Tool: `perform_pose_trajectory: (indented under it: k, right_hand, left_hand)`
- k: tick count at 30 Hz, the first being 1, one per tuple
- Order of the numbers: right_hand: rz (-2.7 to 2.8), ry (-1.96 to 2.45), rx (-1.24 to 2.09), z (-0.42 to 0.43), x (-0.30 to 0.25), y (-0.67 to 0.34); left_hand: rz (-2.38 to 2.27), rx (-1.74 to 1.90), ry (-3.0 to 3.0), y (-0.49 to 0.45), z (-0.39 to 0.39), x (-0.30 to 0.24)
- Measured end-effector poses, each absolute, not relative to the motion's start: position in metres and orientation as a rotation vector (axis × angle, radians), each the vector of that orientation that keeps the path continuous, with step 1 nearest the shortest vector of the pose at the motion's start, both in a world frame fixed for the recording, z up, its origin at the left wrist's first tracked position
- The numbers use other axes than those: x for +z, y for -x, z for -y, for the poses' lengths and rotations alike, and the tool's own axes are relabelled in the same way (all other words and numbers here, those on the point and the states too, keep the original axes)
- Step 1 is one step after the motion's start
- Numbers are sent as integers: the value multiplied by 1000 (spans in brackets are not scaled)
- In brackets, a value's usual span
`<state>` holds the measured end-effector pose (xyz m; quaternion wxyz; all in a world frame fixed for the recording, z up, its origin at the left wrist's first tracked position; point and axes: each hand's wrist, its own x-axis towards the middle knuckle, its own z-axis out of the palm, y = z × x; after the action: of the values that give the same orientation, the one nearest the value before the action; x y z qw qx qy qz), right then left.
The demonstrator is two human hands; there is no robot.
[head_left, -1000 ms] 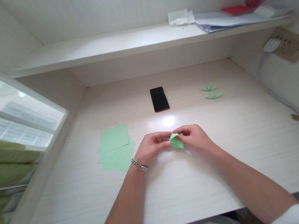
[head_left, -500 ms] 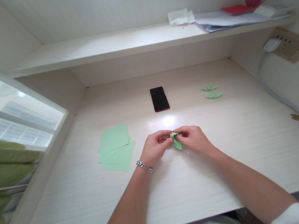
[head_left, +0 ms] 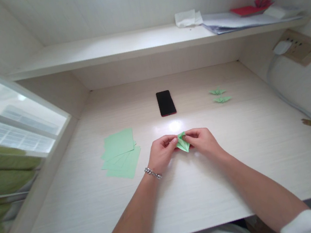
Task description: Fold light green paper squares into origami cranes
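Note:
A small piece of folded green paper point(head_left: 182, 145) is pinched between my two hands, low over the middle of the desk. Its lower part comes to a point facing me, and my fingers cover its sides. My left hand point(head_left: 163, 151), with a chain bracelet on the wrist, grips the left side between thumb and fingers. From the right, my right hand point(head_left: 203, 141) pinches the other side. Left of my hands lie several loose sheets of green paper point(head_left: 119, 143), overlapping. Two folded green paper cranes point(head_left: 222, 100) rest farther back on the right.
A black phone point(head_left: 166, 103) lies beyond my hands. Across the back runs a shelf point(head_left: 101, 47) holding papers point(head_left: 229, 21) and a red folded paper point(head_left: 263, 2). A white cable point(head_left: 286, 99) hangs from the wall socket point(head_left: 302, 46) at right. A window and green curtain point(head_left: 1, 180) are at left.
The folded paper has been turned and spread between my fingers, showing a wider pointed face. Both hands have shifted slightly. The sheets, cranes and phone stay put.

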<state>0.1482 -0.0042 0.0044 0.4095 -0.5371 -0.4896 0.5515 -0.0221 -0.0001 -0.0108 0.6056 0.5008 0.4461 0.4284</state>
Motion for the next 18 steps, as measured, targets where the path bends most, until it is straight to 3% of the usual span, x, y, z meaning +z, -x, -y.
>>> perform_pose_trajectory:
  k: [18]
  right_hand:
    - [1430,1389,1404,5,4,-152]
  left_hand:
    - [-995,893,-1112,28,-1,2]
